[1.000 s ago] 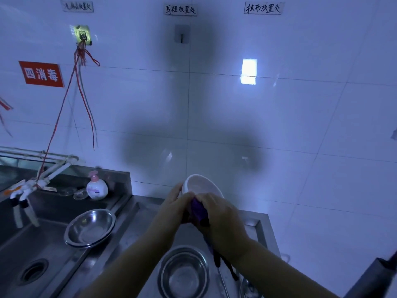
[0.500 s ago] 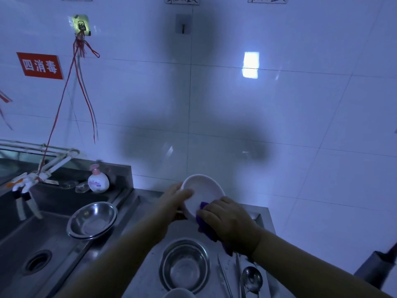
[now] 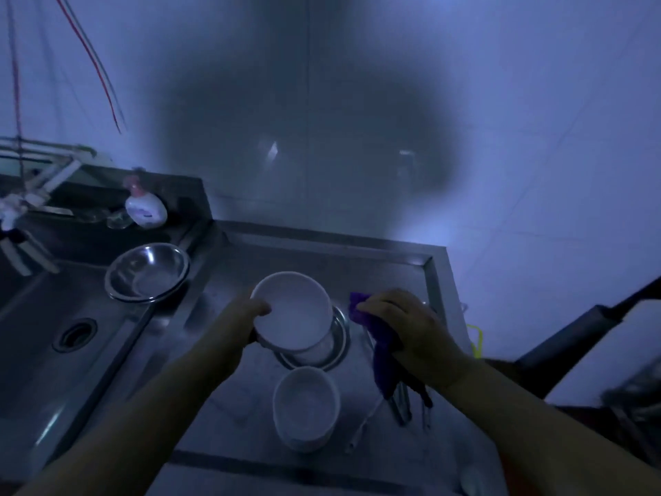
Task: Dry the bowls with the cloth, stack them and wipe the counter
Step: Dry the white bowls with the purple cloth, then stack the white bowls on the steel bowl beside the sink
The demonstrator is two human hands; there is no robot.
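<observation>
left hand [image 3: 246,316] grips white bowl [image 3: 291,311] over steel bowl [image 3: 338,347] | right hand [image 3: 407,323] holds purple cloth [image 3: 382,356]

left hand [image 3: 246,318]: bare, no glove or ring
right hand [image 3: 407,327]: bare
forearms: bare, no sleeves visible

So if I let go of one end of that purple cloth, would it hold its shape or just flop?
Probably flop: the purple cloth already hangs limp below the right hand that grips it, bunched and folded. It likely weighs little, since a loose grip carries it. It may be damp and cling; the pictures cannot settle that.
</observation>
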